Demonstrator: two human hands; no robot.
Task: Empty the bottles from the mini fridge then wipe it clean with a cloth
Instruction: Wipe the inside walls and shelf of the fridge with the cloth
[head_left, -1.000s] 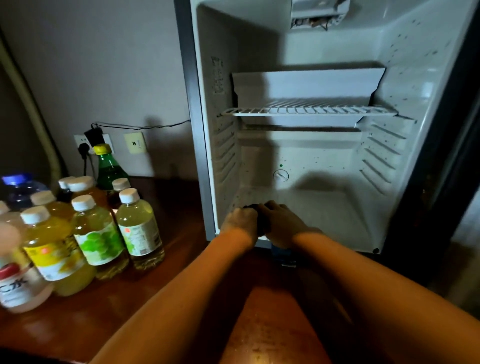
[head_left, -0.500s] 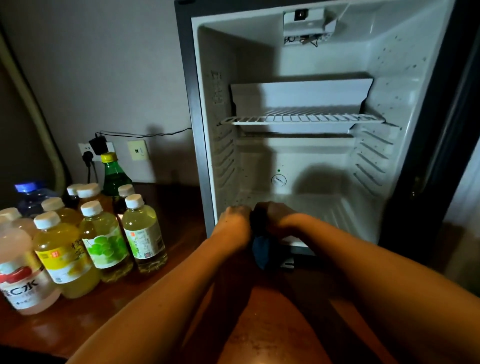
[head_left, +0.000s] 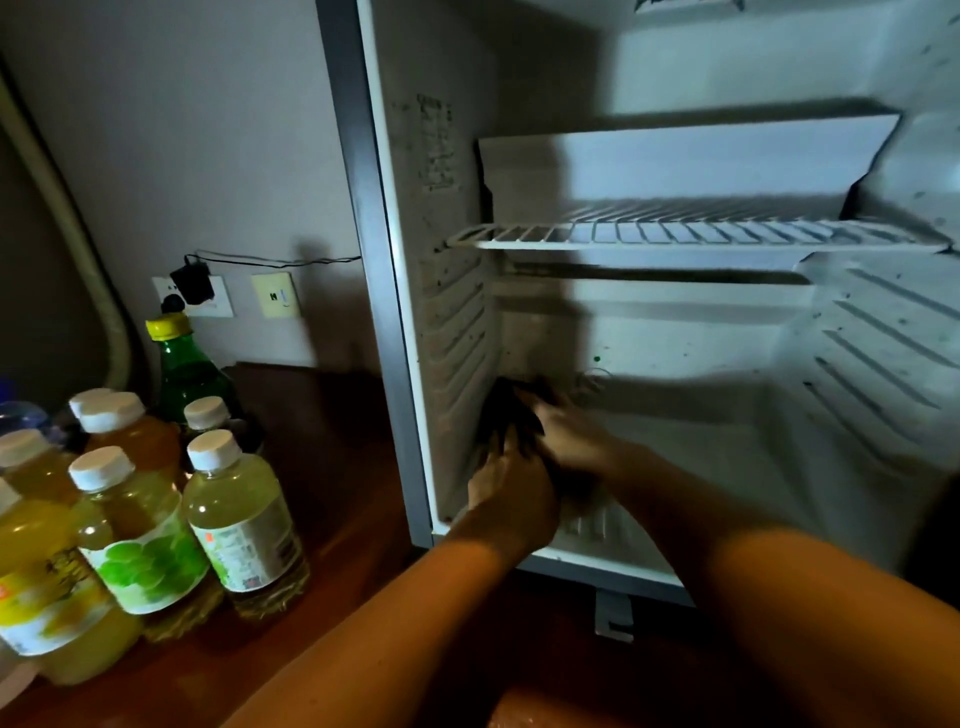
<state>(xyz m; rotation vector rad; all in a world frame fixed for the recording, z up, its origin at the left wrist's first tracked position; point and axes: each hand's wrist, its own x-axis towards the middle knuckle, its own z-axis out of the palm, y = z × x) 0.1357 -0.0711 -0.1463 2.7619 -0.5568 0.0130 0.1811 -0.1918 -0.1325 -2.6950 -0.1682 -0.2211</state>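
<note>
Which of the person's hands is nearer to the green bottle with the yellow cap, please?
Left. The left hand lies at the fridge's lower left wall, closer to the green bottle; the right hand is farther right.

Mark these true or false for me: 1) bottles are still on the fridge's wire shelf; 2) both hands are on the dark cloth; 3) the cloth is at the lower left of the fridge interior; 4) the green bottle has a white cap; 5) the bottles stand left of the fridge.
1) False. The wire shelf holds no bottles.
2) True. The left hand and right hand both hold the dark cloth.
3) True, low against the left wall of the fridge.
4) False. The green bottle has a yellow cap.
5) True. The bottles stand on the wooden surface.
</note>
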